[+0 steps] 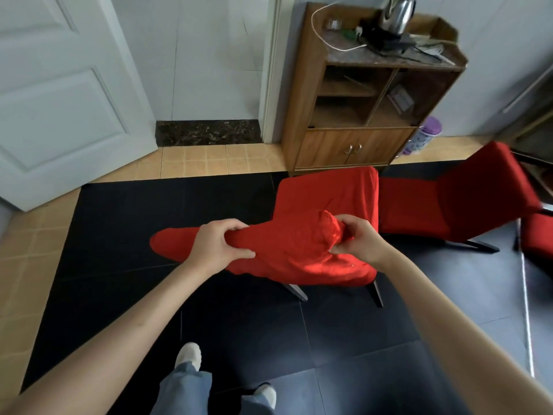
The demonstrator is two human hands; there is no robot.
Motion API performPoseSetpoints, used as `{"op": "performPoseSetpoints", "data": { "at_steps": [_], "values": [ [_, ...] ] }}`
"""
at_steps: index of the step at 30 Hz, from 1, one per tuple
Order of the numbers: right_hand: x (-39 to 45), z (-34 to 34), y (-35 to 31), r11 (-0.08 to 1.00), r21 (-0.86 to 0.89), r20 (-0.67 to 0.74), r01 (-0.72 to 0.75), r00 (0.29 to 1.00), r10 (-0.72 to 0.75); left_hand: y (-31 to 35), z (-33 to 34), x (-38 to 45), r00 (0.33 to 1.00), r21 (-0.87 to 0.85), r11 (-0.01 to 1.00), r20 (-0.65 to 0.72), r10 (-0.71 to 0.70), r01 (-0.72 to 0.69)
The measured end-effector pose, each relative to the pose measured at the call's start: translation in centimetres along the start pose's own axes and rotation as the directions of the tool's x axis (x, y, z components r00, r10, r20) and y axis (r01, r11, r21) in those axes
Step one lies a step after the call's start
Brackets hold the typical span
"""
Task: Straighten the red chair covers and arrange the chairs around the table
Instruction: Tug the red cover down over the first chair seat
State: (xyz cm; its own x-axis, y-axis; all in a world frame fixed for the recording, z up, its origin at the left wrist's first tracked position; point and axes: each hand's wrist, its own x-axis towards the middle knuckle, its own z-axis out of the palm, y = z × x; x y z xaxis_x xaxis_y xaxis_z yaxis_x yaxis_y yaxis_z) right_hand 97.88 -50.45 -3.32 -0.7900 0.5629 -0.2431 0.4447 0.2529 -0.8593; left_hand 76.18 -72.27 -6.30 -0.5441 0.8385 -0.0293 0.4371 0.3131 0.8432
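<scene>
A chair in a red cover [326, 199] stands on the dark floor in front of me, its dark legs showing below. The cover's backrest part [287, 250] is bunched and pulled toward me. My left hand [220, 244] grips a fold of this red cloth on the left. My right hand [356, 238] pinches the gathered top end of the cloth on the right. A second red-covered chair [466, 199] stands to the right, touching the first one. Part of a third red cover [538, 235] shows at the right edge.
A wooden cabinet [356, 145] with a kettle [395, 13] on top stands behind the chairs. A purple bottle [425, 136] sits beside it. A white door [59, 100] is open at the left. My feet [188, 354] are on the dark tiles below.
</scene>
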Motion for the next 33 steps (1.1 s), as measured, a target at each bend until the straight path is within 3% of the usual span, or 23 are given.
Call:
{"op": "performPoseSetpoints", "data": {
  "at_steps": [3,7,12,16,19,23,27,33],
  "values": [
    [-1.4,-1.9,-0.4,0.992,0.127,0.063,-0.023,0.998,0.015,1.6,1.4,0.4,0.999,0.011,0.999,0.019,0.04,-0.04],
    [-3.5,-4.0,-1.5,0.988,0.154,0.079,0.002,0.997,-0.014,3.7,3.6,0.7,0.997,0.025,0.996,0.008,0.083,-0.083],
    [-5.2,-5.5,-2.0,0.997,0.06,-0.1,0.048,0.994,-0.042,6.7,7.0,0.8,0.986,0.087,0.983,-0.033,0.164,-0.161],
    [-6.8,-7.5,-0.4,0.992,0.118,-0.262,0.041,0.965,-0.008,7.7,8.3,1.7,0.971,0.032,0.981,0.149,0.186,-0.192],
    [-8.1,-8.8,0.7,0.991,0.121,-0.34,0.05,0.94,-0.006,5.7,7.4,1.8,0.965,0.24,0.941,0.174,0.198,-0.237],
    [-9.3,-10.0,0.8,0.997,-0.065,-0.41,0.031,0.91,-0.055,2.9,5.7,2.1,0.979,0.413,0.89,0.129,0.155,-0.195],
    [-9.7,-9.6,1.2,0.914,-0.393,-0.385,-0.103,0.921,-0.062,3.3,5.7,3.6,0.977,0.339,0.922,0.165,0.137,-0.187],
    [-10.0,-9.2,1.8,0.916,-0.393,-0.509,-0.084,0.849,-0.141,4.5,5.1,5.8,0.97,0.38,0.899,0.193,0.151,-0.216]
  ]
}}
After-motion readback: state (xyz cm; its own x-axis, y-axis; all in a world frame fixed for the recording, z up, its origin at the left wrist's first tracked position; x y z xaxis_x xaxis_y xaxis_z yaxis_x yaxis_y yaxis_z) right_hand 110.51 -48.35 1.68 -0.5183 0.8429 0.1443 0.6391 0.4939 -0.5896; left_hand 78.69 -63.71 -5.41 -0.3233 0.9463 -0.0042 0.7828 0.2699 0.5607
